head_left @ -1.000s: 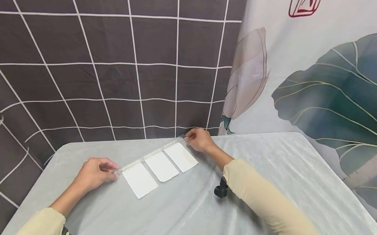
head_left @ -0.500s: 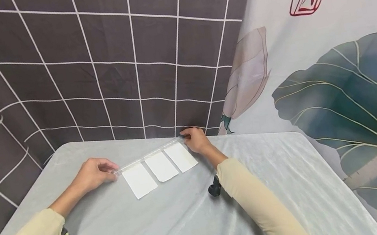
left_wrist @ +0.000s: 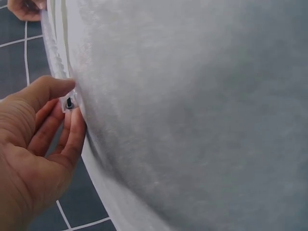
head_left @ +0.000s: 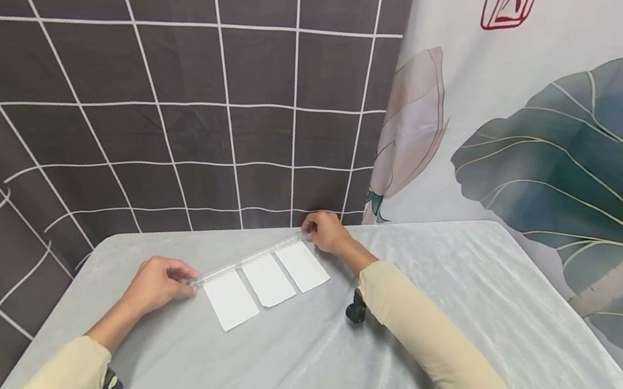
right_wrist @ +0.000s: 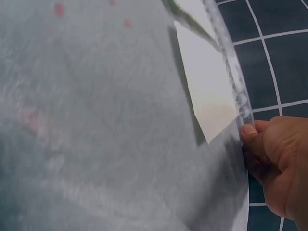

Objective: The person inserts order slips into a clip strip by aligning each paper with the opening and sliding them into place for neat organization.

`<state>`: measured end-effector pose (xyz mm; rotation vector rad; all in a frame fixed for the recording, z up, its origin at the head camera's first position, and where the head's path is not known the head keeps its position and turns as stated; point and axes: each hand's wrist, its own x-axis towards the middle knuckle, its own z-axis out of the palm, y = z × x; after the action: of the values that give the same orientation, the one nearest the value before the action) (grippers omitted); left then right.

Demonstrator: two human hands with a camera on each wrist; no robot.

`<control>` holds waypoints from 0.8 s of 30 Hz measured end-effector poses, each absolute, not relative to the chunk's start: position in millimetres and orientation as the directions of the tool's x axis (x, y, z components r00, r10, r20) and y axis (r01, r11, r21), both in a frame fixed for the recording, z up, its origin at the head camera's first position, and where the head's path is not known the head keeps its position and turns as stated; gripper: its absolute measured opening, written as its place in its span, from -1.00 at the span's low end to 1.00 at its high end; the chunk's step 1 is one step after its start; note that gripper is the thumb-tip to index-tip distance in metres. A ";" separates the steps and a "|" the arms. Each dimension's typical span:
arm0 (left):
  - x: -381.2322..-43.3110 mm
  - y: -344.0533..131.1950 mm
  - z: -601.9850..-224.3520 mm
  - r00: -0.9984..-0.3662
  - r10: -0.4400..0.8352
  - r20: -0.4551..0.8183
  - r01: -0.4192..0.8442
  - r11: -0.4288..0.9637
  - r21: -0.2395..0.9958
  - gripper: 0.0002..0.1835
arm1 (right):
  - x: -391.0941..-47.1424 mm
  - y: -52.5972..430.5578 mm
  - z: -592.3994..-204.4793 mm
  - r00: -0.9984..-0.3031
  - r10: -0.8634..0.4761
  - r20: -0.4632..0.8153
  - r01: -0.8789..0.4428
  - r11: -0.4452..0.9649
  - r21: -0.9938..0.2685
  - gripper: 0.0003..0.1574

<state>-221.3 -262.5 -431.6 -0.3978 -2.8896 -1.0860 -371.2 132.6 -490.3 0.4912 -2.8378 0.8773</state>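
A clear plastic note rail (head_left: 254, 255), lined with small round beads in the right wrist view, slants over the far part of the table. Three white paper slips (head_left: 268, 279) hang from it side by side toward the person. My left hand (head_left: 157, 285) pinches the rail's left end; in the left wrist view the thumb and fingers (left_wrist: 72, 130) close on that end, beside a small dark screw-like part (left_wrist: 69, 103). At the opposite end, my right hand (head_left: 326, 231) grips the rail between thumb and curled fingers, and some of those fingers are hidden.
A table under a pale grey cloth (head_left: 291, 374) spreads beneath both arms. Behind it hangs a dark curtain (head_left: 185, 133) with white grid lines. A printed leaf curtain (head_left: 575, 159) hangs at the right.
The rail's right end and the slips near it have shifted slightly toward the person. My right forearm has swung a little left, while my left hand keeps its hold almost unmoved.
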 end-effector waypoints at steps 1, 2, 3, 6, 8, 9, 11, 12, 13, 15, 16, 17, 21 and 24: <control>-222.2 -262.3 -430.7 -0.965 0.237 0.116 0.255 0.724 0.641 -0.70 | -369.9 133.2 -489.4 -0.938 -0.273 0.212 -0.345 0.779 -0.524 -0.79; -223.5 -262.3 -430.0 -0.962 0.248 0.116 0.263 0.722 0.640 -0.70 | -367.0 133.5 -487.3 -0.938 -0.277 0.209 -0.347 0.780 -0.521 -0.80; -224.6 -262.3 -429.3 -0.960 0.255 0.113 0.267 0.722 0.639 -0.70 | -362.4 133.5 -482.2 -0.938 -0.286 0.197 -0.347 0.782 -0.517 -0.80; -228.6 -261.3 -428.0 -0.958 0.264 0.115 0.276 0.727 0.629 -0.70 | -353.8 135.9 -474.0 -0.930 -0.317 0.189 -0.369 0.789 -0.492 -0.82; -232.1 -259.7 -427.1 -0.957 0.266 0.118 0.281 0.734 0.618 -0.70 | -353.1 140.6 -474.5 -0.923 -0.329 0.197 -0.384 0.786 -0.484 -0.84; -233.8 -258.7 -426.5 -0.956 0.267 0.121 0.283 0.738 0.612 -0.70 | -354.0 143.5 -476.4 -0.921 -0.334 0.201 -0.390 0.785 -0.481 -0.83; -238.9 -256.4 -425.0 -0.955 0.268 0.130 0.291 0.747 0.598 -0.70 | -360.8 149.9 -484.8 -0.921 -0.332 0.204 -0.390 0.785 -0.482 -0.83; -241.6 -255.0 -424.3 -0.954 0.269 0.134 0.295 0.751 0.590 -0.70 | -362.3 153.2 -487.3 -0.923 -0.329 0.200 -0.385 0.781 -0.492 -0.83; -244.1 -253.7 -423.4 -0.953 0.271 0.137 0.299 0.754 0.585 -0.70 | -365.9 157.2 -492.5 -0.921 -0.328 0.211 -0.390 0.775 -0.496 -0.83; -249.1 -250.3 -421.0 -0.950 0.275 0.145 0.307 0.758 0.575 -0.70 | -370.2 164.8 -498.2 -0.918 -0.331 0.217 -0.396 0.770 -0.500 -0.83; -251.7 -248.1 -419.9 -0.949 0.276 0.149 0.311 0.760 0.571 -0.70 | -371.7 169.2 -500.3 -0.915 -0.337 0.224 -0.405 0.767 -0.498 -0.83; -254.2 -245.7 -418.6 -0.947 0.283 0.152 0.318 0.758 0.569 -0.70 | -372.4 174.4 -502.2 -0.913 -0.335 0.233 -0.408 0.761 -0.505 -0.82; -265.5 -230.9 -416.1 -0.935 0.317 0.156 0.348 0.750 0.563 -0.69 | -354.2 191.2 -482.7 -0.925 -0.325 0.198 -0.380 0.771 -0.511 -0.84; -273.9 -220.9 -417.0 -0.931 0.332 0.153 0.359 0.749 0.557 -0.69 | -328.0 198.9 -453.3 -0.931 -0.331 0.152 -0.360 0.770 -0.527 -0.88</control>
<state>-273.9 -220.9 -417.0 -0.5726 -2.8966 -0.9363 -328.0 198.9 -453.3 0.5679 -2.9078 0.8814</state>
